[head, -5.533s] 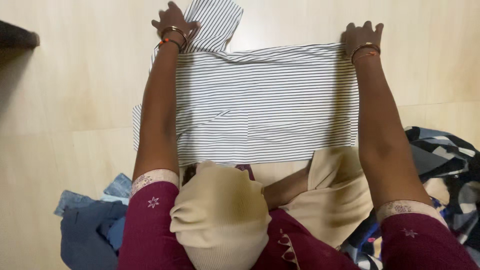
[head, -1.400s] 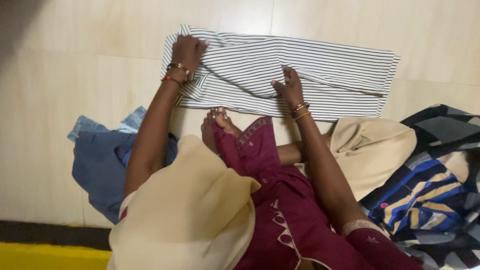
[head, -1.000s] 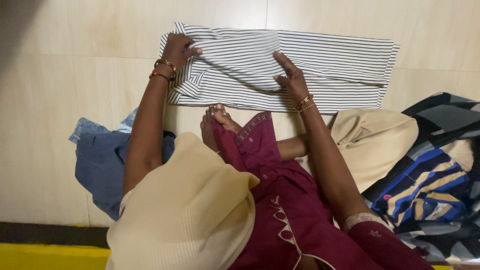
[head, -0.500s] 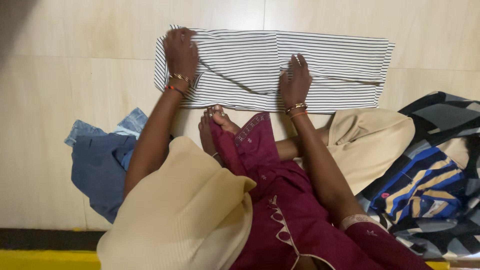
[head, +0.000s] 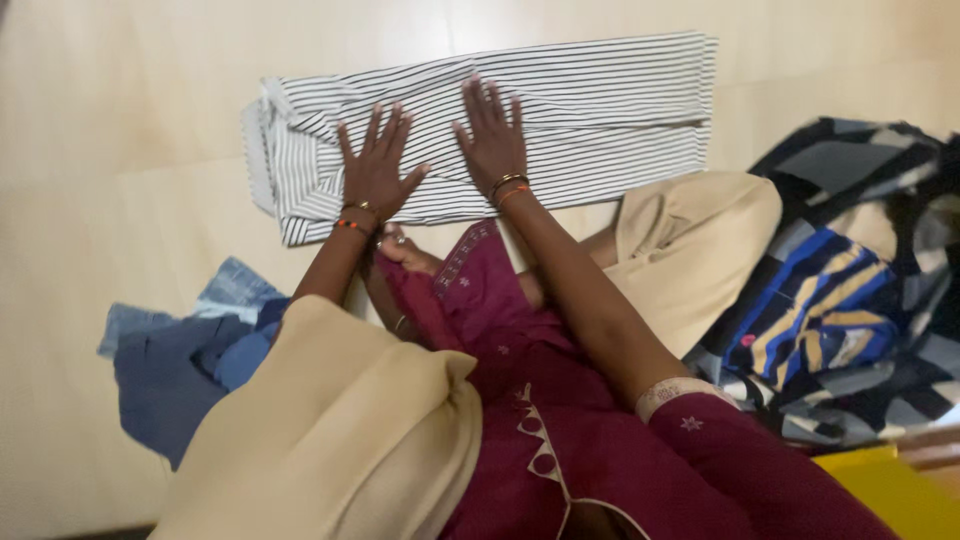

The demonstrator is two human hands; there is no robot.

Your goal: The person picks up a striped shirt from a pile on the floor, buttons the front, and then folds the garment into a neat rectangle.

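Both hands, left hand and right hand, are pressing flat with fingers spread, gripping nothing, on a folded striped shirt lying on the floor, beside a blue jeans pile.

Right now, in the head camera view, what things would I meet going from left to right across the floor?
Blue denim clothes → left hand flat on the striped shirt → right hand flat on the same shirt → blue, yellow and black patterned cloth.
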